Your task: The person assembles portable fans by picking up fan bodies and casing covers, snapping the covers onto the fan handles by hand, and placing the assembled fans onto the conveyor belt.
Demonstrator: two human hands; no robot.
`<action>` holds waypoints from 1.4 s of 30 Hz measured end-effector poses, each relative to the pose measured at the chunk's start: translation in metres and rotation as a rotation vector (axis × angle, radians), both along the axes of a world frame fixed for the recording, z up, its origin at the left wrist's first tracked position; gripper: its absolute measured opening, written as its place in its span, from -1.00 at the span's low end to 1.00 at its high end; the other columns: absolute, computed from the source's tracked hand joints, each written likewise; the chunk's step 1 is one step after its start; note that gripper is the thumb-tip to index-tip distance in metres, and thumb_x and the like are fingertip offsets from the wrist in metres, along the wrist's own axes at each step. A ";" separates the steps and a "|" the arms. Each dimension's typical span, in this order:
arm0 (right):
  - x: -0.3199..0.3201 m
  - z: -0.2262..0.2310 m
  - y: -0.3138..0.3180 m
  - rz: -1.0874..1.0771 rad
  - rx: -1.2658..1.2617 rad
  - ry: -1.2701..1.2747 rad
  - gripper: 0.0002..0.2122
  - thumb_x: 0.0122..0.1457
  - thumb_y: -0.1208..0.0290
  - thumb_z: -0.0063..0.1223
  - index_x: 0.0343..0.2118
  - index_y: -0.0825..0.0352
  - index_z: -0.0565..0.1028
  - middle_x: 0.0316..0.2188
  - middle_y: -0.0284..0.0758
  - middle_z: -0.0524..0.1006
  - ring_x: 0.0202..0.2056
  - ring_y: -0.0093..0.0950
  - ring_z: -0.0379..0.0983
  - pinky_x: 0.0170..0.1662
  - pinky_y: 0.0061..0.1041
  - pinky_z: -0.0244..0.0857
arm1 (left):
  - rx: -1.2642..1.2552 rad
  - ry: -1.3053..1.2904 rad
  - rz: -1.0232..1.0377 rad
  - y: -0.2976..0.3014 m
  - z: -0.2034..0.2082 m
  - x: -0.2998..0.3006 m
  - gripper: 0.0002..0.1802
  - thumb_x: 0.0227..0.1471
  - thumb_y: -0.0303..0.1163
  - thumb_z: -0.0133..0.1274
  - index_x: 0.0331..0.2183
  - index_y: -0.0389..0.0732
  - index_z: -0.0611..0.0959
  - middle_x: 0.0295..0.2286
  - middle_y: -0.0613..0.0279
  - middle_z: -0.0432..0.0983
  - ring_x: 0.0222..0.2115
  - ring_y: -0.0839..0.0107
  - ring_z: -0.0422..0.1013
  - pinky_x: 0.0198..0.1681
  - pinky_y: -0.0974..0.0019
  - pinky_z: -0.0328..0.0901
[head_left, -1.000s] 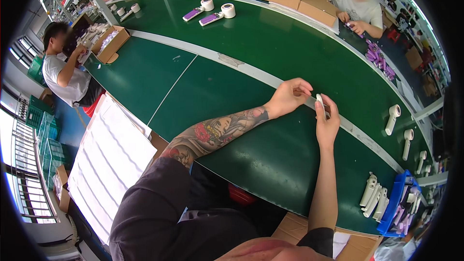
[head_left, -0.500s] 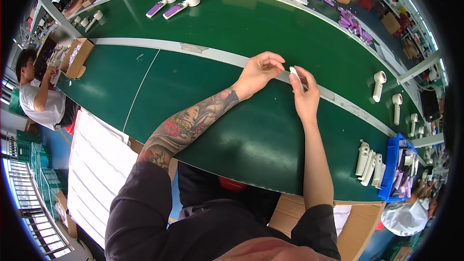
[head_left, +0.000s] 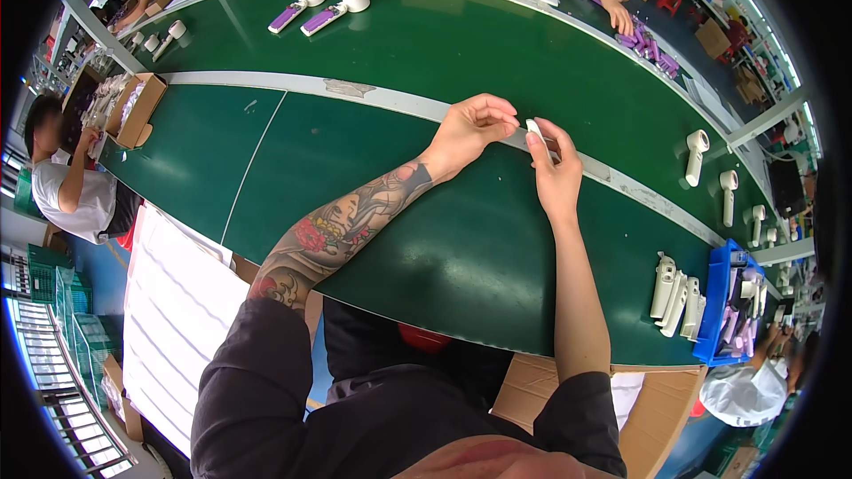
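Observation:
My right hand (head_left: 557,179) pinches a small white plastic piece (head_left: 532,128) between thumb and fingers, above the light strip that runs along the green table. Close to its left is my left hand (head_left: 470,131), its thumb and fingertips drawn together in a pinch. Anything between those fingertips is too small to make out. A narrow gap separates the two hands. My tattooed left forearm and bare right forearm reach over the green tabletop (head_left: 426,248).
White handle shells (head_left: 672,297) lie at the right beside a blue bin (head_left: 715,319) of parts. Two white handheld fans (head_left: 342,9) with purple inserts lie far off; more stand right (head_left: 697,158). A cardboard box (head_left: 140,111) sits left. A co-worker's hand (head_left: 615,13) is across.
My hands keep nearly the same pose, with the white piece still in my right hand. Across the table, the co-worker's hand has reached toward the purple cylinders.

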State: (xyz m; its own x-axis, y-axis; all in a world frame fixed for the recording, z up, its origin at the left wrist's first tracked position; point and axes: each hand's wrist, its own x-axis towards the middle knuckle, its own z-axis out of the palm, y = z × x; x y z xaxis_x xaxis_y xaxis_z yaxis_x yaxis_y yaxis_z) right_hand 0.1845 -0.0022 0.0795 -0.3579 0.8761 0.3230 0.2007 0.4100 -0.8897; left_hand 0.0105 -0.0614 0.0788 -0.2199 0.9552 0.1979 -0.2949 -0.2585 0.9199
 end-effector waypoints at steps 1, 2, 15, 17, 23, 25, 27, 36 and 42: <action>0.001 0.000 0.001 0.000 0.003 0.001 -0.71 0.23 0.32 0.20 -0.02 0.30 0.57 -0.14 -0.30 0.60 -0.20 -0.43 0.51 -0.09 -0.49 0.35 | -0.002 -0.011 0.001 0.001 0.000 0.000 -0.76 0.13 -0.71 0.08 -0.16 -0.24 0.62 -0.29 0.23 0.60 -0.24 0.52 0.50 -0.04 0.47 0.40; 0.000 -0.001 0.000 0.000 0.002 0.002 -0.71 0.23 0.32 0.20 -0.02 0.30 0.57 -0.14 -0.30 0.60 -0.20 -0.43 0.51 -0.09 -0.49 0.35 | -0.003 -0.010 0.001 0.001 -0.002 -0.001 -0.76 0.13 -0.71 0.08 -0.16 -0.24 0.62 -0.29 0.23 0.60 -0.24 0.52 0.50 -0.04 0.47 0.40; -0.007 -0.003 0.002 -0.006 -0.015 0.016 -0.71 0.23 0.32 0.21 -0.03 0.31 0.58 -0.14 -0.31 0.61 -0.23 -0.46 0.50 -0.10 -0.50 0.35 | -0.033 -0.400 -0.009 0.006 -0.009 -0.016 -0.73 0.18 -0.62 0.10 -0.06 -0.33 0.57 -0.14 0.07 0.57 -0.13 0.40 0.51 0.06 0.41 0.38; -0.007 -0.002 0.004 -0.004 -0.013 0.017 -0.72 0.24 0.32 0.21 -0.03 0.31 0.58 -0.15 -0.31 0.61 -0.23 -0.47 0.50 -0.10 -0.51 0.35 | -0.045 -0.412 -0.003 0.008 -0.009 -0.016 -0.73 0.18 -0.62 0.11 -0.06 -0.34 0.57 -0.14 0.06 0.56 -0.12 0.39 0.50 0.06 0.41 0.38; -0.008 0.001 0.004 0.018 -0.123 0.112 -0.72 0.26 0.31 0.19 -0.04 0.33 0.58 -0.18 -0.31 0.60 -0.28 -0.55 0.46 -0.20 -0.58 0.36 | -0.018 -0.259 0.029 0.010 -0.011 -0.019 -0.72 0.14 -0.65 0.12 -0.08 -0.31 0.59 -0.16 0.10 0.57 -0.14 0.41 0.51 0.07 0.41 0.37; -0.007 0.004 0.002 0.024 -0.177 0.147 -0.72 0.27 0.31 0.19 -0.04 0.34 0.58 -0.20 -0.31 0.59 -0.30 -0.57 0.44 -0.25 -0.61 0.36 | -0.027 -0.225 0.051 0.008 -0.009 -0.020 -0.73 0.12 -0.67 0.12 -0.11 -0.30 0.61 -0.19 0.12 0.59 -0.15 0.43 0.51 0.04 0.44 0.37; -0.006 0.005 -0.001 0.023 -0.203 0.170 -0.72 0.27 0.30 0.19 -0.04 0.35 0.58 -0.20 -0.31 0.59 -0.31 -0.59 0.43 -0.27 -0.63 0.36 | -0.032 -0.204 0.090 0.009 -0.006 -0.025 -0.75 0.11 -0.68 0.11 -0.14 -0.28 0.63 -0.24 0.14 0.61 -0.20 0.46 0.52 0.01 0.45 0.38; -0.008 0.009 -0.004 -0.002 -0.215 0.185 -0.70 0.27 0.29 0.19 -0.03 0.37 0.57 -0.24 -0.32 0.59 -0.38 -0.61 0.42 -0.35 -0.64 0.36 | -0.109 0.850 1.025 0.049 -0.009 -0.205 -0.65 0.05 -0.34 0.08 -0.08 -0.12 0.65 -0.16 0.04 0.62 -0.21 0.15 0.53 -0.12 0.16 0.40; -0.015 0.017 -0.011 -0.009 -0.226 0.221 -0.70 0.27 0.28 0.19 -0.04 0.38 0.56 -0.27 -0.33 0.60 -0.42 -0.61 0.42 -0.37 -0.65 0.35 | -0.413 1.447 1.467 0.048 -0.031 -0.327 -0.44 0.04 -0.01 0.07 0.01 -0.13 0.56 -0.02 0.02 0.51 0.01 -0.08 0.40 0.07 -0.14 0.25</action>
State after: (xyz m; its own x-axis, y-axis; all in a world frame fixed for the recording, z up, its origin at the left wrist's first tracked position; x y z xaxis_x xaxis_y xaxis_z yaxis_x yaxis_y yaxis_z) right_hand 0.1699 -0.0137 0.0964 -0.2931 0.9374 0.1884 -0.0046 0.1957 -0.9807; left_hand -0.3163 -0.0131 0.0475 -0.5944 0.2878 0.7509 0.6967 0.6507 0.3020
